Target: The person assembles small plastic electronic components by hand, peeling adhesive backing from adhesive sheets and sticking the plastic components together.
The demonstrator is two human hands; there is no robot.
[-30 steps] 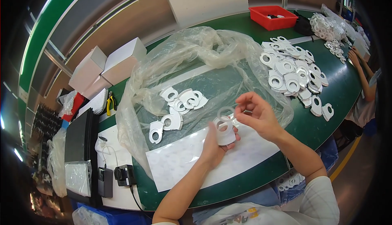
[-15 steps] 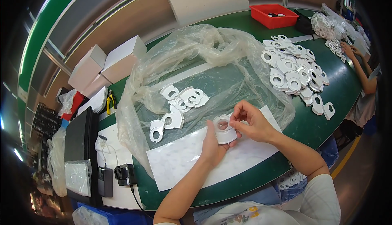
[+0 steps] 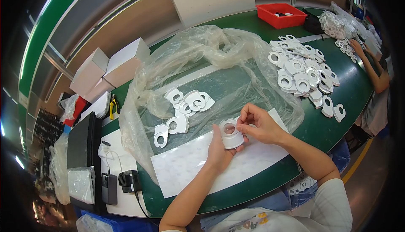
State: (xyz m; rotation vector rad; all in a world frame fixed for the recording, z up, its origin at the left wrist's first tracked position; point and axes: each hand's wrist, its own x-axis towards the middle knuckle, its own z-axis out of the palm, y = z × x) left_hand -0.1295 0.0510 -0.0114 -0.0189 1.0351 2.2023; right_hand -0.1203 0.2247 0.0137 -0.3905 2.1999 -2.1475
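Observation:
A white plastic part with a round hole [image 3: 231, 141] is held up over a white sheet [image 3: 185, 168]. My left hand [image 3: 219, 150] is closed around its left side and underside, fingertips showing at the lower right. At the upper right edge of the part, my right hand [image 3: 260, 126] has thumb and forefinger pinched together; whether something thin is between them is too small to make out. Several similar white parts [image 3: 195, 101] lie on the clear plastic bag [image 3: 236, 84] beyond my hands.
A large heap of white parts [image 3: 301, 78] covers the table's right side. Behind it stands a red tray [image 3: 282, 15]. To the left are white boxes [image 3: 126, 61], yellow-handled pliers [image 3: 113, 106] and a black corded device [image 3: 129, 180]. Another person's arm [image 3: 371, 69] reaches in at far right.
Both hands and the held part stay almost in place. The whole view has shifted very slightly.

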